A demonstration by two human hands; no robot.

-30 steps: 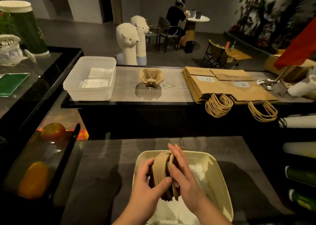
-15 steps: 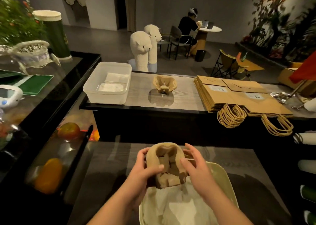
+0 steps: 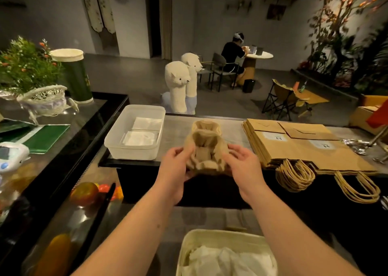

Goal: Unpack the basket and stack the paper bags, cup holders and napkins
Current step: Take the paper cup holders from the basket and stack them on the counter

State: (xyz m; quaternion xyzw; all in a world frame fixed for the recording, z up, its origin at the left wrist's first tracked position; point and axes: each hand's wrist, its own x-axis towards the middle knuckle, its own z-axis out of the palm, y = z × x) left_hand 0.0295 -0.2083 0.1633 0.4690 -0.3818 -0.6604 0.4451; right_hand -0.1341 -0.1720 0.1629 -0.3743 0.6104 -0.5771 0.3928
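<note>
The left hand (image 3: pixel 175 166) and the right hand (image 3: pixel 244 164) hold a small pile of brown cup holders (image 3: pixel 204 149) between them. There is one hand on each side, with the fingers curled round the pile. The pile is up in the air, just over the front edge of the high counter (image 3: pixel 178 128). Right behind it on the counter sits a lone cup holder (image 3: pixel 206 125). The pile hides its near part, so I cannot tell if the two touch. To the left is a white tub (image 3: pixel 117 149) with flat white napkins (image 3: pixel 139 139) inside, and its near wall sits right at the counter's front edge. To the right, a stack of paper bags (image 3: pixel 304 147) lies flat, and their rope handles (image 3: pixel 294 176) hang down over the same edge. The bare strip of counter between the tub and the bags is where the hands are, with some room on both sides of the lone cup holder. Down near the person, the basket (image 3: pixel 210 235) sits on the low table (image 3: pixel 210 217) with crumpled white paper (image 3: pixel 226 259) in it. Both arms reach out above the basket.
</note>
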